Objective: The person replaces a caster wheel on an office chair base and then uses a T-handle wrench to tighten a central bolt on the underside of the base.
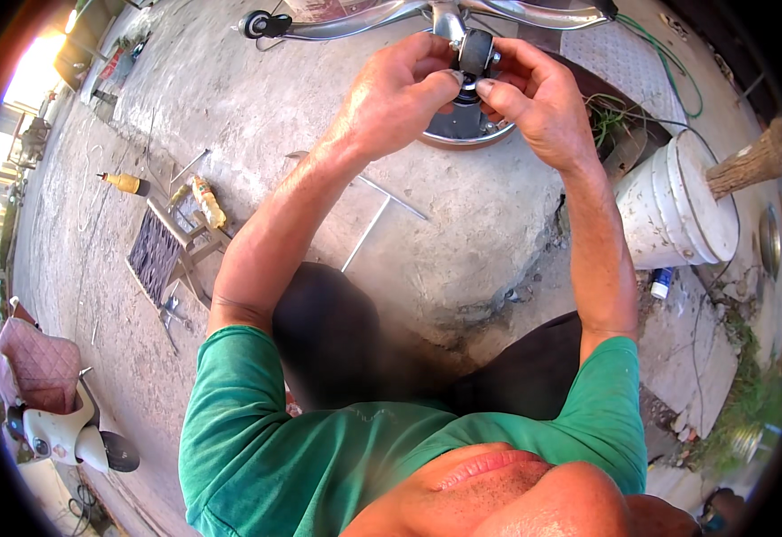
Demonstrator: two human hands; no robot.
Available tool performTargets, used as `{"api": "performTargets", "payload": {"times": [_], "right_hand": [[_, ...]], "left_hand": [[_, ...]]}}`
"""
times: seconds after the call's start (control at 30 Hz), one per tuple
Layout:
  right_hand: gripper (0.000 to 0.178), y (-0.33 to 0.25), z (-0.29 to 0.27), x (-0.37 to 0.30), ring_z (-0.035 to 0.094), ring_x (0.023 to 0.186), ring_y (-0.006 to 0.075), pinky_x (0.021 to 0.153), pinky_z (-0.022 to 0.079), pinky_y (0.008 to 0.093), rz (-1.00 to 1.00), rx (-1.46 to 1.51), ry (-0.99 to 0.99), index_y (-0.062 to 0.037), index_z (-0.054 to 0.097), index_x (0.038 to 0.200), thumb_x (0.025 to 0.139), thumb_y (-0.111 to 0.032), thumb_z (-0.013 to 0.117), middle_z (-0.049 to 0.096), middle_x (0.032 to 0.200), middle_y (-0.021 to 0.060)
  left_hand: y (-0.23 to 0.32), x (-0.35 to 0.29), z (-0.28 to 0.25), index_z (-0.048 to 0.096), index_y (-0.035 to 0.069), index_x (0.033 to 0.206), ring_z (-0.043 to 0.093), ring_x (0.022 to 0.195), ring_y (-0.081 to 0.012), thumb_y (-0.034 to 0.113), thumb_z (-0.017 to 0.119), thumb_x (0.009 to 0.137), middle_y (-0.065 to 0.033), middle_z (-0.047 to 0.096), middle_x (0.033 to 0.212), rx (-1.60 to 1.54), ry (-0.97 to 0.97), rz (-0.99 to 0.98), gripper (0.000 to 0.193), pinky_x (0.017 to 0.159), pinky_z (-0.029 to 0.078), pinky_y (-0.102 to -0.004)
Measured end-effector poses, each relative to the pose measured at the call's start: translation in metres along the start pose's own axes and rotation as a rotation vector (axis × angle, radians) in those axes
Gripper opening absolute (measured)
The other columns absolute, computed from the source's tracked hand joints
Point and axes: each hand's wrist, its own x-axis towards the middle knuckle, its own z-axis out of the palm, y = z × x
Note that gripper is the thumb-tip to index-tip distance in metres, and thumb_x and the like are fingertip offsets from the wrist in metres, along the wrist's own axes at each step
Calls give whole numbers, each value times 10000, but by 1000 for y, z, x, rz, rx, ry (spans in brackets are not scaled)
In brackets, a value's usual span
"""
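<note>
Both my hands meet at a shiny metal frame (355, 27) with curved arms, which looks like a chair base. A black caster wheel (476, 52) stands at its near middle, and another small black wheel (255, 24) sits on its left end. My left hand (404, 89) is closed, its thumb pressed against a small black round part (468, 92) with a light band, just below the wheel. From the other side my right hand (538, 103) pinches the same part. Some fingertips are hidden behind the wheel. Underneath is a dark round disc (452, 127) with a metal rim.
To the left stands a low stool (156, 251) with a yellow bottle (208, 202) and a yellow-handled tool (125, 183) near it. A T-shaped rod (370, 233) lies before me. At right are a white bucket (655, 210), a wooden stump (753, 161) and a green hose (668, 58).
</note>
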Motion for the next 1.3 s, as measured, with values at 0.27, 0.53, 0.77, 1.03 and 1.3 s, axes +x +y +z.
{"api": "performTargets", "payload": {"times": [0.27, 0.53, 0.77, 1.03, 1.3], "right_hand": [[459, -2, 3, 0, 653, 817, 94, 725, 560, 257, 34, 14, 6, 35, 606, 1285, 882, -164, 700, 694, 1001, 58], [452, 4, 8, 1, 661, 805, 88, 693, 553, 230, 16, -39, 64, 44, 611, 1262, 864, -140, 724, 680, 945, 42], [448, 6, 6, 2, 670, 834, 87, 717, 549, 242, 13, 9, 44, 43, 616, 1244, 857, -145, 741, 690, 953, 46], [486, 1, 6, 1, 671, 857, 93, 757, 552, 253, 50, -5, 23, 41, 611, 1263, 843, -155, 755, 705, 990, 57], [489, 4, 13, 2, 667, 829, 92, 742, 551, 251, 34, 4, 38, 51, 607, 1274, 848, -144, 745, 708, 992, 60]], "left_hand": [[-4, 1, -4, 561, -83, 1213, 696, 926, -195, 105, 568, 922, -145, 700, 1086, 5, -5, 40, 346, 870, 543, -315], [-6, 1, -7, 545, -92, 1247, 685, 948, -202, 82, 567, 900, -150, 696, 1105, 11, -43, 70, 388, 886, 531, -328], [-4, 2, -4, 551, -93, 1247, 685, 994, -192, 105, 599, 932, -154, 701, 1109, -6, -34, 61, 375, 890, 540, -316], [-1, 1, -1, 638, -60, 1173, 724, 969, -241, 127, 626, 846, -195, 734, 1035, 5, 63, -37, 377, 850, 559, -344], [-6, -1, -4, 619, -66, 1209, 720, 973, -237, 114, 627, 841, -195, 733, 1049, -13, 88, 27, 410, 865, 556, -340]]}}
